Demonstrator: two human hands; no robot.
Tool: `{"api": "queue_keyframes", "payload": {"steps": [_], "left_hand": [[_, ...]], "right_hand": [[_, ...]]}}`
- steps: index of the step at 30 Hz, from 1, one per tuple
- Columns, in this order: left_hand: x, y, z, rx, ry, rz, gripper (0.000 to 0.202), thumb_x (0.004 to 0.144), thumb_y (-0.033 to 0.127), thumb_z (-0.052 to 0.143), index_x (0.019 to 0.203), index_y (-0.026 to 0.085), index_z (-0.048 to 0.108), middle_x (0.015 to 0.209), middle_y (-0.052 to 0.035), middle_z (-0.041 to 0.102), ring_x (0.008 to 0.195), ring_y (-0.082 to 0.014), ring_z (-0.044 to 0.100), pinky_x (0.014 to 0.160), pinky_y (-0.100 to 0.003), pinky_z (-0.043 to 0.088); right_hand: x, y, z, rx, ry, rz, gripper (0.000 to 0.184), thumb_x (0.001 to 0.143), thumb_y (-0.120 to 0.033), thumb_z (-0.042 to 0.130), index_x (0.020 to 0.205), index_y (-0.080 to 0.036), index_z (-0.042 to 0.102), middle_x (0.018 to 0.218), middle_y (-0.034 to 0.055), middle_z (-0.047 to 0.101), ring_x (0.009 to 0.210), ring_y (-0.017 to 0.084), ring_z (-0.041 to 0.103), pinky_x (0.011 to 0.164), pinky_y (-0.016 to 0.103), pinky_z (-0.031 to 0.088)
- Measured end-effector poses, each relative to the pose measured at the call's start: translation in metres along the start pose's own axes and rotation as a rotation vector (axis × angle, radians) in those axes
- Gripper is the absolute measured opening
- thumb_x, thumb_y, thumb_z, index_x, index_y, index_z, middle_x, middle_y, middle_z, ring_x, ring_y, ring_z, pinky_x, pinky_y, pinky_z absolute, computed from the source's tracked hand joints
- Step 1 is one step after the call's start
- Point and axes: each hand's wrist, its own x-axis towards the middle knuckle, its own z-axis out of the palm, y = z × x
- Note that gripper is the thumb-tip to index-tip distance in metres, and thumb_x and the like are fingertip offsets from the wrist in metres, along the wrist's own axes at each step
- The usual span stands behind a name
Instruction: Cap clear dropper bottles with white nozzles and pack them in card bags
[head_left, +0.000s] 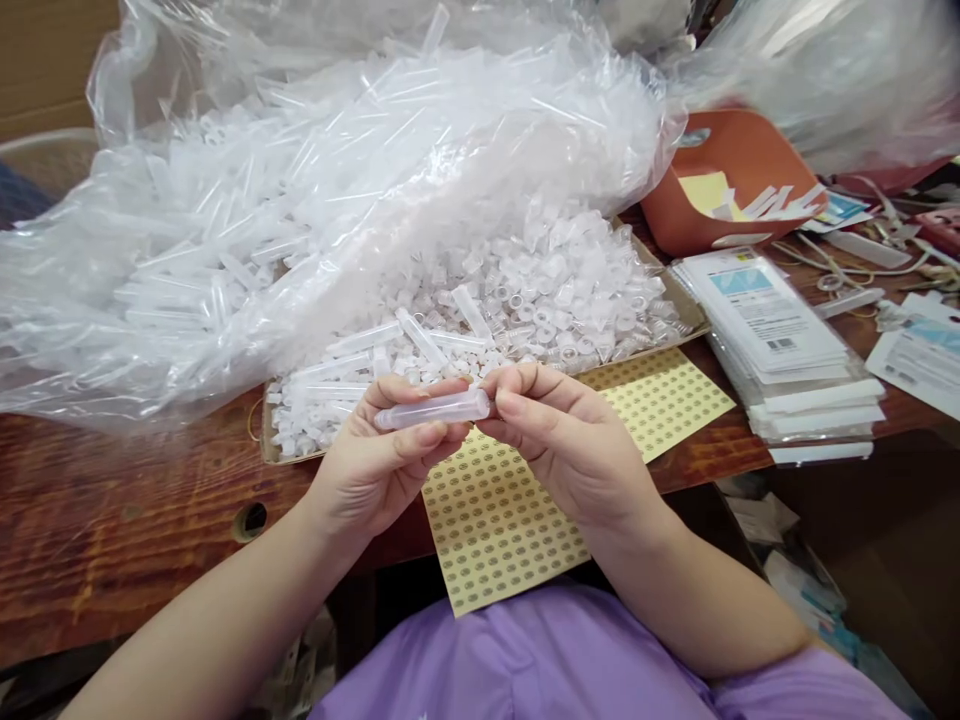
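My left hand (379,455) is closed around a small clear plastic tube (435,409), held level in front of me. My right hand (559,435) pinches the tube's right end, where its cap sits. Both hands hover over a yellow sheet of small round stickers (660,400) that hangs over the table's near edge. Just behind the hands, a shallow cardboard tray (267,432) is heaped with loose tubes and caps (555,290).
A big clear plastic bag of tubes (315,190) fills the back left. An orange bin (731,170) with paper slips stands at the back right. Stacked clear packets with printed cards (780,345) lie on the right of the brown wooden table (112,520).
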Motion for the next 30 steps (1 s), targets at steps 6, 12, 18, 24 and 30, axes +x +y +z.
{"api": "queue_keyframes", "payload": {"steps": [6,12,18,24,30], "left_hand": [[0.001,0.001,0.002,0.055,-0.048,0.09,0.031,0.055,0.005,0.087,0.063,0.023,0.063,0.083,0.0108,0.076,0.075,-0.0086,0.073,0.071,-0.013,0.058],[0.0,0.0,-0.004,0.193,-0.048,0.144,0.029,0.063,0.008,0.084,0.066,0.024,0.06,0.089,0.0125,0.075,0.086,-0.0119,0.073,0.081,-0.022,0.061],[0.001,-0.003,-0.005,0.149,-0.123,0.186,0.027,0.066,0.002,0.081,0.065,0.024,0.066,0.09,0.0113,0.076,0.083,-0.0084,0.073,0.079,-0.015,0.059],[0.006,-0.008,-0.011,0.122,-0.235,0.304,0.025,0.07,0.001,0.078,0.071,0.024,0.071,0.094,0.0085,0.076,0.085,-0.0095,0.073,0.08,-0.016,0.059],[0.008,-0.009,-0.012,0.11,-0.249,0.289,0.026,0.072,0.0,0.077,0.073,0.025,0.071,0.097,0.0094,0.075,0.088,-0.01,0.072,0.082,-0.016,0.059]], "right_hand": [[-0.001,0.0,0.003,0.178,-0.014,0.111,0.016,0.073,-0.026,0.075,0.073,-0.017,0.061,0.076,-0.0032,0.062,0.071,0.004,0.061,0.071,0.014,0.054],[-0.001,0.001,0.003,0.281,-0.01,0.184,0.012,0.072,-0.022,0.075,0.07,-0.018,0.064,0.075,-0.0034,0.062,0.071,0.004,0.062,0.071,0.014,0.054],[-0.002,0.001,0.005,0.285,0.01,0.176,0.014,0.068,-0.024,0.079,0.068,-0.018,0.066,0.071,-0.003,0.061,0.066,0.004,0.057,0.064,0.014,0.052],[-0.003,0.001,0.006,0.326,0.02,0.185,0.017,0.066,-0.028,0.081,0.068,-0.019,0.067,0.072,-0.0033,0.063,0.071,0.005,0.06,0.07,0.015,0.051],[-0.004,0.001,0.008,0.363,-0.006,0.181,0.014,0.066,-0.025,0.081,0.068,-0.019,0.069,0.07,-0.0039,0.063,0.069,0.004,0.058,0.069,0.013,0.049]]}}
